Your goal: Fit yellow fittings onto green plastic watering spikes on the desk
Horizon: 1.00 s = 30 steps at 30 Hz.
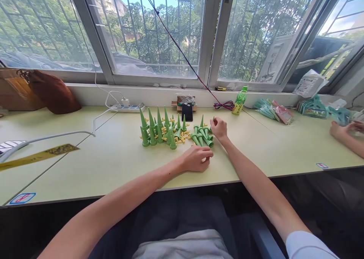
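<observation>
My right hand (219, 128) is closed at the right edge of a loose pile of green plastic cone-shaped spikes (202, 134). A small green tip shows above its pinched fingers, so it appears to grip one of the spikes. Just in front of that pile, my left hand (199, 158) rests low over the table with its fingers curled in; whatever may be inside them is hidden. To the left, several green spikes (159, 128) stand upright in a cluster, points up. Small yellow plastic valve pieces (182, 136) lie scattered among and beside them.
Behind the spikes lie a dark phone (187, 112) and a small open box (176, 103). A green bottle (240, 101), a power strip (129, 107) and bagged items (267, 109) line the back. Another person's hand (341, 130) works at far right. A yellow strip (42, 156) lies left.
</observation>
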{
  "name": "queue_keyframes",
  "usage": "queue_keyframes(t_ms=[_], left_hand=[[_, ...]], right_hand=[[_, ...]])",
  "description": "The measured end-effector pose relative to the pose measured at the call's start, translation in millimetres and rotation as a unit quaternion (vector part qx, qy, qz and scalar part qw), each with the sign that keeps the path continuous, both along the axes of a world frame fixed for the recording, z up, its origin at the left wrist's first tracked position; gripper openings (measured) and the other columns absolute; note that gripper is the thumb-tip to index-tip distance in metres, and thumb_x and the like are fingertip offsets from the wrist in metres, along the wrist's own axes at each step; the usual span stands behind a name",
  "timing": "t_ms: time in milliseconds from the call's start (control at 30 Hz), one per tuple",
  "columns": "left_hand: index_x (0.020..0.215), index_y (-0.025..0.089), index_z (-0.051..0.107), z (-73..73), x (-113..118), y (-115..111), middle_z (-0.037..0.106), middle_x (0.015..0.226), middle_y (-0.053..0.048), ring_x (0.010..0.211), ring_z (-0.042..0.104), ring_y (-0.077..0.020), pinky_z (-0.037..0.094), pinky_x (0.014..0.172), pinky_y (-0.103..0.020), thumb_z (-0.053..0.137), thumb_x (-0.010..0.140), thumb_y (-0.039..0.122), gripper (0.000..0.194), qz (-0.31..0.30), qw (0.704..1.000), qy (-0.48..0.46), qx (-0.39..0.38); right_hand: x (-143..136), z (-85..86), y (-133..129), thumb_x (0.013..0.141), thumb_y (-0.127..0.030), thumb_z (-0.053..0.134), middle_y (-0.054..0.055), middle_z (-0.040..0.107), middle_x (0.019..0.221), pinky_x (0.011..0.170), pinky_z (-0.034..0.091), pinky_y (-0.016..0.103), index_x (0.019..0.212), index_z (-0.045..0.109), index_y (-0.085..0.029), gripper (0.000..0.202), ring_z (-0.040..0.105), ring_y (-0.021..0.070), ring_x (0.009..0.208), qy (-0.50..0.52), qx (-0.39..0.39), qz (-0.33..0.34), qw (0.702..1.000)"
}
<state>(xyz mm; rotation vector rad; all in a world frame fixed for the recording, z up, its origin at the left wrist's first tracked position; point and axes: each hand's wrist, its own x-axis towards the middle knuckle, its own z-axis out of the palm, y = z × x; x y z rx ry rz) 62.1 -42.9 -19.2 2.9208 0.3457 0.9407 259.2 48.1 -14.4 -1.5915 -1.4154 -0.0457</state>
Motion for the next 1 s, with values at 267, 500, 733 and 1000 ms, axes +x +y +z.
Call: queue_keyframes(t_ms=[267,500,733,1000], left_hand=[[0.077,0.021,0.059,-1.9,-1,-1,0.055,0.061,0.001,0.049,0.048,-0.0113,0.035,0.049,-0.025,0.048,0.074,0.010,0.016,-0.004,1.000,-0.007,0.025],[0.063,0.021,0.046,-5.1,0,-3,0.050,0.054,0.002,0.046,0.046,-0.0116,0.031,0.048,-0.028,0.048,0.075,0.009,0.017,-0.042,0.996,-0.005,0.083],[0.061,0.021,0.045,-3.7,1,-5,0.051,0.052,0.003,0.045,0.046,-0.0116,0.031,0.046,-0.029,0.048,0.078,0.010,0.021,-0.068,0.994,-0.020,0.083],[0.059,0.021,0.045,-5.2,1,-6,0.053,0.052,0.002,0.047,0.049,-0.0115,0.034,0.048,-0.029,0.049,0.077,0.010,0.022,-0.052,0.995,-0.014,0.079]], right_hand=[[-22,17.7,-23,0.091,-0.039,0.049,-0.002,0.051,0.069,0.067,0.040,0.030,0.102,0.055,-0.018,0.025,0.050,0.0179,0.064,0.024,0.173,-0.033,0.984],[-82,15.5,-42,0.092,-0.024,0.051,0.007,0.061,0.084,0.084,0.043,0.033,0.092,0.061,-0.018,0.011,0.056,0.0219,0.086,-0.198,0.124,0.230,0.945],[-92,8.2,-41,0.091,-0.023,0.060,0.013,0.066,0.110,0.096,0.042,0.041,0.117,0.061,-0.016,0.027,0.056,0.0269,0.108,-0.284,0.013,0.312,0.906],[-97,10.9,-45,0.091,-0.015,0.055,0.015,0.062,0.126,0.102,0.039,0.045,0.137,0.052,-0.016,0.046,0.053,0.0266,0.116,-0.321,-0.050,0.346,0.880]])
